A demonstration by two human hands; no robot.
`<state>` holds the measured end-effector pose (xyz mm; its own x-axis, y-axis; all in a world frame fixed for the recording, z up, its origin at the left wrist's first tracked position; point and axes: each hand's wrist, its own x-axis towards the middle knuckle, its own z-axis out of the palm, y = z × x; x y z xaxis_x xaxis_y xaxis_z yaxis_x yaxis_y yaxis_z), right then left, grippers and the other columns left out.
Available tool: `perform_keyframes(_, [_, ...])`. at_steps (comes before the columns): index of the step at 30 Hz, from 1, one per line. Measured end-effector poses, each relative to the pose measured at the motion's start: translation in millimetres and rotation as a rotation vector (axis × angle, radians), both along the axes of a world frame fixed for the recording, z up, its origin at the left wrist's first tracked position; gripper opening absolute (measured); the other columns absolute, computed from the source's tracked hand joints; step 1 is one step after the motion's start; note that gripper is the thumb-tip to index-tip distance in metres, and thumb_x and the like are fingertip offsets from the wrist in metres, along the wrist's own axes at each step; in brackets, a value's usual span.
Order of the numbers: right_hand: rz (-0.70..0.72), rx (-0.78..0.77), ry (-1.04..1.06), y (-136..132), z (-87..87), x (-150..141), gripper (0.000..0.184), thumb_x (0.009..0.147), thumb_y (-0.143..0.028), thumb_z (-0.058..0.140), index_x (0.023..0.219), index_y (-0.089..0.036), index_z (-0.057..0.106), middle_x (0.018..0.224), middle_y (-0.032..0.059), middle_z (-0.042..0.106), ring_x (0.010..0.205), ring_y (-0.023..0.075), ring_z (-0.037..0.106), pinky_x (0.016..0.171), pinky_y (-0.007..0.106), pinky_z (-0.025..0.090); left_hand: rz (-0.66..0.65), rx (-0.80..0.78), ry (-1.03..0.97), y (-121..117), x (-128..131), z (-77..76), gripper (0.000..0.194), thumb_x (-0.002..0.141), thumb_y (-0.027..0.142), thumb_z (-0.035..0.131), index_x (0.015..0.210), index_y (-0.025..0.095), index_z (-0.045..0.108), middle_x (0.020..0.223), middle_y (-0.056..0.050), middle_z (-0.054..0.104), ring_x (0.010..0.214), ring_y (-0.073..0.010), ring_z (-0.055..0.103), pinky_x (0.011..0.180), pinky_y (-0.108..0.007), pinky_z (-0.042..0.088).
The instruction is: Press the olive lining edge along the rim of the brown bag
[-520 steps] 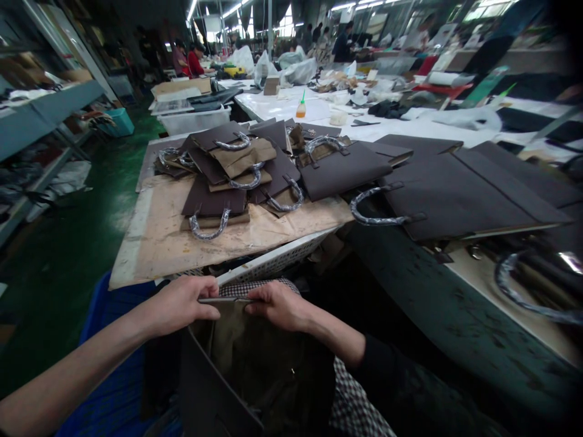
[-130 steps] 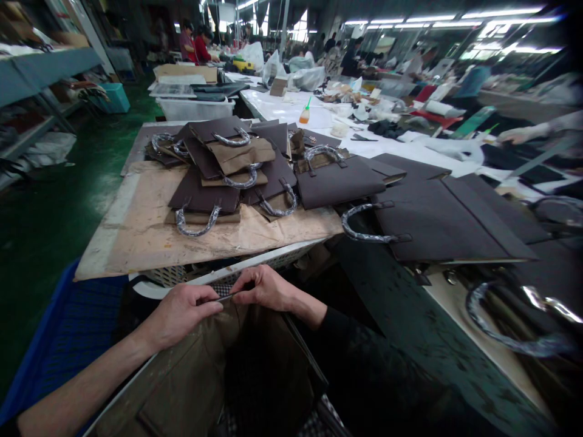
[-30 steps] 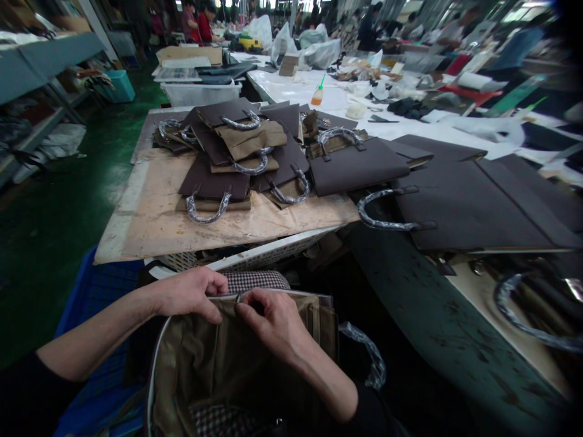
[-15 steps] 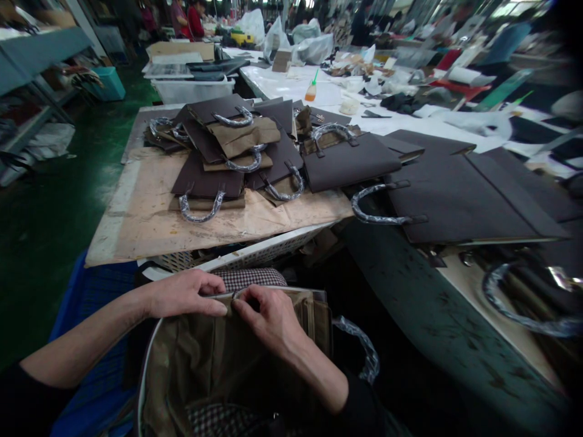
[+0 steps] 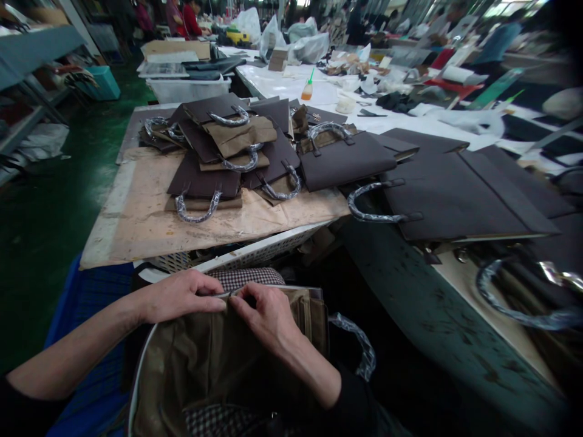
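On my lap rests an unfinished handbag (image 5: 191,352) with its olive-brown lining turned toward me. My left hand (image 5: 186,296) is closed on its upper edge, thumb on the lining side and fingers behind. Just to its right, my right hand (image 5: 264,312) pinches the same edge between thumb and fingers; a small dark bit shows at the fingertips, too small to name. A plastic-wrapped handle (image 5: 357,343) sticks out at the bag's right side. Checked cloth (image 5: 250,277) shows behind the edge and again below the lining.
Several dark brown bags with wrapped handles lie piled on a board-topped table (image 5: 132,224). Larger bag pieces (image 5: 464,194) lie to the right. A white plastic basket (image 5: 255,250) sits under the board, a blue crate (image 5: 91,358) at left. A glue bottle (image 5: 307,90) stands farther back; people work beyond.
The view has shifted slightly, so the table and bags sit a little farther left. My hands keep nearly the same hold on the bag's edge.
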<state>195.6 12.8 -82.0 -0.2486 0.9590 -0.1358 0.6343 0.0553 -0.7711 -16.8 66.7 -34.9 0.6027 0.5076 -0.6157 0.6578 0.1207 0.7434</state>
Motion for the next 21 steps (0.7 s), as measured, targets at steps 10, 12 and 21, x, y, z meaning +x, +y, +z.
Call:
perform_keyframes(10, [-0.031, 0.28, -0.266, 4, 2.0, 13, 0.025, 0.086, -0.041, 0.067, 0.095, -0.018, 0.061, 0.093, 0.0078, 0.067, 0.089, 0.024, 0.059, 0.076, 0.034, 0.042, -0.116, 0.187, 0.09, 11, 9, 1.2, 0.039, 0.091, 0.046, 0.054, 0.065, 0.018, 0.05, 0.063, 0.005, 0.039, 0.061, -0.0113, 0.039, 0.054, -0.023, 0.03])
perform_keyframes(12, [-0.006, 0.382, -0.268, 5, 4.1, 34, 0.032, 0.086, -0.041, 0.068, 0.104, -0.016, 0.06, 0.107, 0.0114, 0.065, 0.1, 0.0262, 0.057, 0.088, 0.038, 0.043, -0.086, 0.153, 0.057, 8, 5, 3.1, 0.038, 0.092, 0.047, 0.055, 0.067, 0.018, 0.053, 0.066, 0.005, 0.043, 0.064, -0.0118, 0.043, 0.056, -0.022, 0.033])
perform_keyframes(21, [0.225, -0.056, -0.067, 12, 9.4, 122, 0.049, 0.092, -0.063, 0.049, 0.1, -0.018, 0.069, 0.082, 0.0025, 0.068, 0.074, 0.0176, 0.061, 0.063, 0.027, 0.042, 0.039, -0.144, -0.117, 1, 0, 8.5, 0.033, 0.094, 0.048, 0.054, 0.113, 0.024, 0.068, 0.108, -0.002, 0.073, 0.102, -0.0248, 0.066, 0.085, -0.031, 0.051])
